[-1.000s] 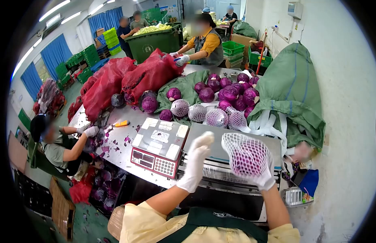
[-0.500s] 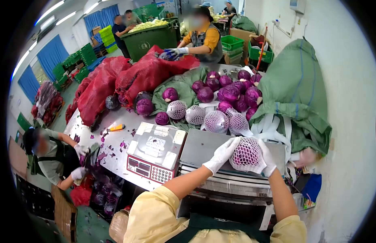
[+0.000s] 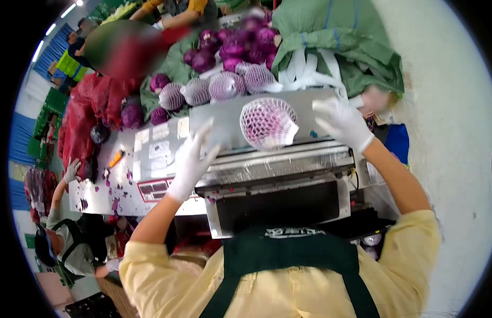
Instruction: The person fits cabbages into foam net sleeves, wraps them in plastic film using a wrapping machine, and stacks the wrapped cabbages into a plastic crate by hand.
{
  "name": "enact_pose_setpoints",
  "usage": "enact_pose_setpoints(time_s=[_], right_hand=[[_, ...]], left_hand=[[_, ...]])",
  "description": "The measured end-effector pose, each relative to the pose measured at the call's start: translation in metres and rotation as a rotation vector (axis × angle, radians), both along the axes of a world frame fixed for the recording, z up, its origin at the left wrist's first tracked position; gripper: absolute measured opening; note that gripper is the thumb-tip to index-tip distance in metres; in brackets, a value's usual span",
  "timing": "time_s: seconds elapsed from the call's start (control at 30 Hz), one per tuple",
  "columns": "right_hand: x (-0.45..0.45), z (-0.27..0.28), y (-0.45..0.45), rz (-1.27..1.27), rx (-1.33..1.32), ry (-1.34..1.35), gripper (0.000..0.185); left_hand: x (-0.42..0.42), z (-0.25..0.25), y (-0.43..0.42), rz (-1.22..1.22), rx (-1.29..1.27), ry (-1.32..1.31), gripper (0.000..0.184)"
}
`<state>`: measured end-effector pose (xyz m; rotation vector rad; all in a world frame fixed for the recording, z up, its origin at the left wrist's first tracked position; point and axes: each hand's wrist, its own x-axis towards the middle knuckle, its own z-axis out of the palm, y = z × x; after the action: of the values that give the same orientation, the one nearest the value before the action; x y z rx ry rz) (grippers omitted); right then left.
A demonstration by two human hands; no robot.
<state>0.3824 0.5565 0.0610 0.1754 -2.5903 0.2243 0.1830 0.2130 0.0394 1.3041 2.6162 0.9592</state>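
A red cabbage in a white foam net sleeve [image 3: 266,123] rests on the grey metal plate [image 3: 219,114] of a wrapping machine. To its left is my gloved left hand [image 3: 193,159], fingers apart, over the edge of the scale [image 3: 160,151] and touching no cabbage. My gloved right hand [image 3: 342,123] is to the right of the netted cabbage, apart from it, with fingers stretched out and nothing held. Behind the plate lies a row of several netted cabbages [image 3: 225,86], and bare red cabbages [image 3: 235,46] are heaped beyond them.
White foam nets [image 3: 309,74] hang by a green sack [image 3: 341,37] at the back right. An orange-handled knife [image 3: 117,158] and purple leaf scraps lie on the steel table [image 3: 100,199]. Red mesh sacks [image 3: 84,116] stand left, near a co-worker [image 3: 71,238]; another person works behind.
Both hands have let go of the netted cabbage and moved apart, leaving it on the plate. The view has tilted down. The co-worker at left now reaches toward the red sacks.
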Motion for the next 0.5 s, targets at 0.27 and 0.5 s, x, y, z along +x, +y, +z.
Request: enact_pose_setpoints(time_s=[0.27, 0.5], right_hand=[[0.049, -0.017, 0.014, 0.310, 0.620, -0.595, 0.035], [0.049, -0.031, -0.013, 0.111, -0.366, -0.641, 0.007]], left_hand=[[0.002, -0.007, -0.035, -0.542, -0.661, 0.658, 0.055], [0.032, -0.060, -0.015, -0.283, 0.134, -0.048, 0.010]])
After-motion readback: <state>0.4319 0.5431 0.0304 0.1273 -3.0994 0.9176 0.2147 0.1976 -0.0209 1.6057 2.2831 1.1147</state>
